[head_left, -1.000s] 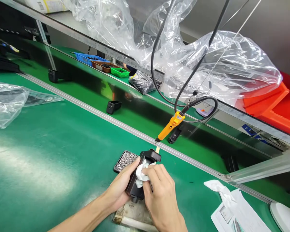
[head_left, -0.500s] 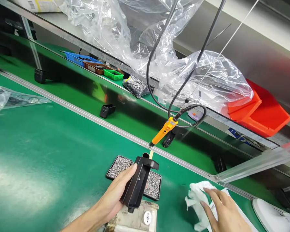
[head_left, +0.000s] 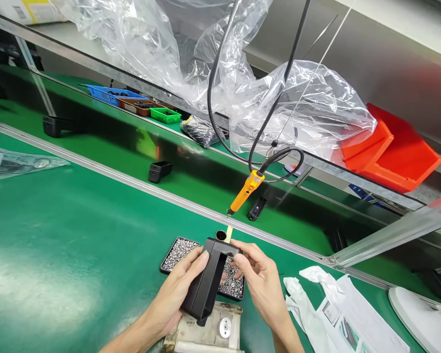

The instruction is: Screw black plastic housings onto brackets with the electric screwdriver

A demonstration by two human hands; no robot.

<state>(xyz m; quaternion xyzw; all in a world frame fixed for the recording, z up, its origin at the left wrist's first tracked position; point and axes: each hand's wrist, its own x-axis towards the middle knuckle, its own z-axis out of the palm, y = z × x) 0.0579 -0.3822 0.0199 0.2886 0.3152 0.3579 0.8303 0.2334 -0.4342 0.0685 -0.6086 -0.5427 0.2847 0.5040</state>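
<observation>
A black plastic housing (head_left: 204, 282) is tilted in front of me, gripped along its left side by my left hand (head_left: 172, 291). The fingers of my right hand (head_left: 260, 277) pinch the housing's upper right end. Behind it lie two black trays of small metal parts, one at the left (head_left: 178, 252) and one at the right (head_left: 237, 282), partly covered by my hands. Below the housing is a worn, pale fixture block (head_left: 205, 331) with a round white disc (head_left: 225, 327). An orange electric screwdriver (head_left: 246, 192) hangs above, its tip over a small round black container (head_left: 220, 236).
White cloths (head_left: 308, 311) and a printed sheet (head_left: 375, 318) lie at the right, near a white rounded object (head_left: 411, 318). Clear plastic bags (head_left: 132, 44) and a red bin (head_left: 400, 157) sit on the shelf. Another black housing (head_left: 160, 171) stands beyond the metal rail (head_left: 124, 177).
My right hand has left the white cloth and moved left onto the housing's upper end. The housing has turned slightly in my left hand. The camera view has shifted a little.
</observation>
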